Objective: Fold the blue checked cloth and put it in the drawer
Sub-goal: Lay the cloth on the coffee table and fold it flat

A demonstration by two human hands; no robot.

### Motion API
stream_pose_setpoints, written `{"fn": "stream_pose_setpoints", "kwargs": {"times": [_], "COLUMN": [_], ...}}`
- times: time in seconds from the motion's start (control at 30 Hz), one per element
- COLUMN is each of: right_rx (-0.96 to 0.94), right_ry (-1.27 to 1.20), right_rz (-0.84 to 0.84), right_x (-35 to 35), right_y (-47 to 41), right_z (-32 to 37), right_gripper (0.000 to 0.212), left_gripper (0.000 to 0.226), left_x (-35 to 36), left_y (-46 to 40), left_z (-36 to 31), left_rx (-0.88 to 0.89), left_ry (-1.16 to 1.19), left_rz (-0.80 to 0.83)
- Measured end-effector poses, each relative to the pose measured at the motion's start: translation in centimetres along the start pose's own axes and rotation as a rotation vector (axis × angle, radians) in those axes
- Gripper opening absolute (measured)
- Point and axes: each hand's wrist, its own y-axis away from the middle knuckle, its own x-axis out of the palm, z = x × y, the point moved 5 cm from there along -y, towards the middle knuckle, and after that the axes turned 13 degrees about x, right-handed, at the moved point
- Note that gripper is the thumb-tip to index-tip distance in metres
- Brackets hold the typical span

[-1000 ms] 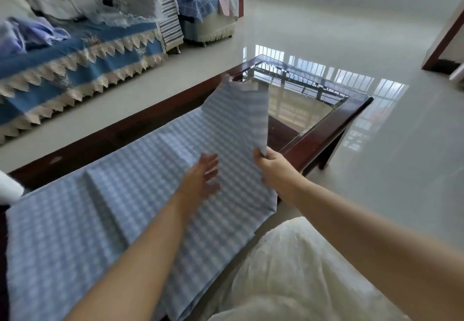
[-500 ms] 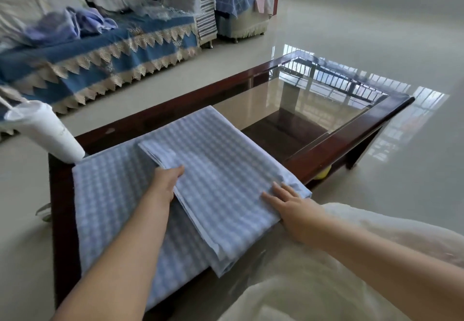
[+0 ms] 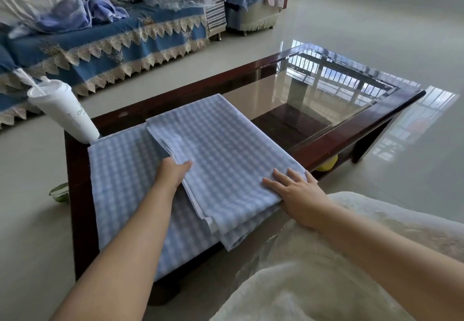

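The blue checked cloth (image 3: pixel 226 160) lies on the left half of a dark wooden coffee table (image 3: pixel 351 140) with a glass top. Its right part is folded over into a thicker stack, and a single layer still spreads out to the left. My left hand (image 3: pixel 174 171) is at the stack's left edge, fingers over the top layers and thumb hidden beneath. My right hand (image 3: pixel 296 190) rests flat, fingers spread, on the stack's near right corner. No drawer shows.
A white lidded cup with a straw (image 3: pixel 65 112) stands at the table's far left corner, touching the cloth. A yellow object (image 3: pixel 329 165) sits under the table. A blue-covered sofa (image 3: pixel 100 39) stands beyond. My white garment (image 3: pixel 326 270) fills the foreground.
The raised right part of the cloth has been laid over to the left into a stack. My right hand went from gripping the edge to lying flat; my left moved to the stack's edge.
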Motion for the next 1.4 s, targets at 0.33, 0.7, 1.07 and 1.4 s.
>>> {"fn": "stream_pose_setpoints", "kwargs": {"times": [0.33,0.7,1.07,1.4], "right_rx": [-0.277,0.045,0.384,-0.147], "right_ry": [-0.167,-0.433,-1.522,-0.875], "right_rz": [-0.486,-0.242,0.158,0.168], "right_x": [-2.0,-1.2,0.8,2.3], "right_y": [2.3,2.5,1.7,2.9], "right_z": [4.9,6.0,4.9,9.8], "right_gripper": [0.067,0.082,0.018,0.082], "left_gripper": [0.023,0.044,0.066,0.057], "left_x": [-11.6,-16.6,-14.3,-4.0], "left_y": [1.8,2.5,4.5,4.8], "left_z": [3.7,7.2,4.7,4.4], "left_rx": [-0.046,-0.153,0.044,0.226], "left_ry": [-0.042,-0.285,-0.734,-0.908], "left_rz": [-0.266,-0.281,-0.354,0.212]}}
